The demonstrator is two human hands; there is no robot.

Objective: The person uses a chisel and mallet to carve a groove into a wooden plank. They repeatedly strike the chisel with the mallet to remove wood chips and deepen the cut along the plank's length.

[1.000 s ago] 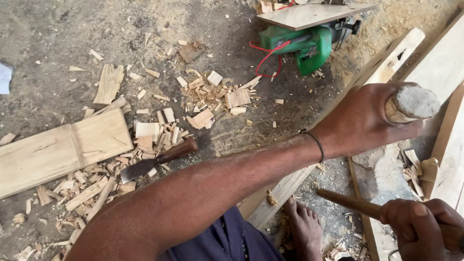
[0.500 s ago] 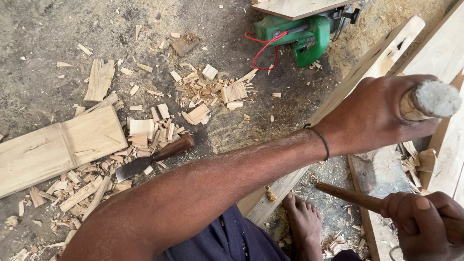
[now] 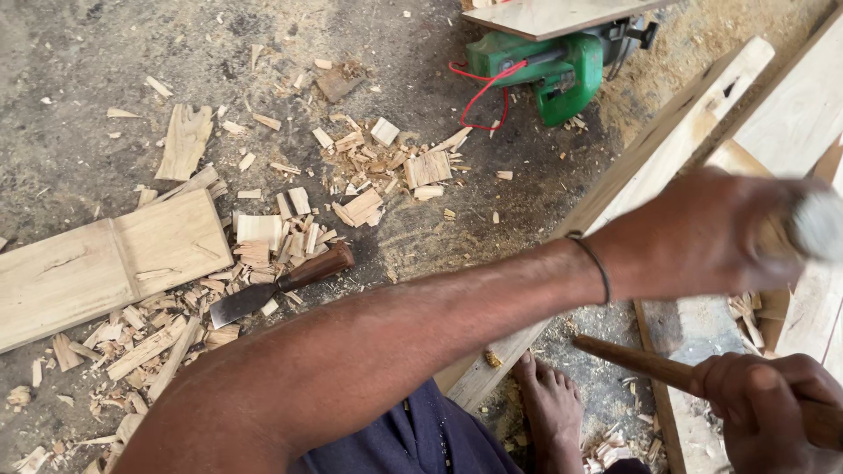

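Wooden chisel handle [image 3: 812,230], blurred, sits upright in my left hand [image 3: 702,235], whose grip is wrapped tight around it above the pale plank [image 3: 702,329]. My right hand [image 3: 773,408], lower and nearer me, clasps a brown mallet handle [image 3: 637,362] whose long axis runs up-left. A spare chisel [image 3: 279,283] lies among wood chips [image 3: 369,171] on the floor.

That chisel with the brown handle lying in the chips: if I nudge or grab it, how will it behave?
The chisel looks rigid, with a flat steel blade, so it probably slides rather than rolls far. Its rounded wooden handle may rock slightly. Loose wood chips beneath could let it skid, and the blade end likely feels heavier.
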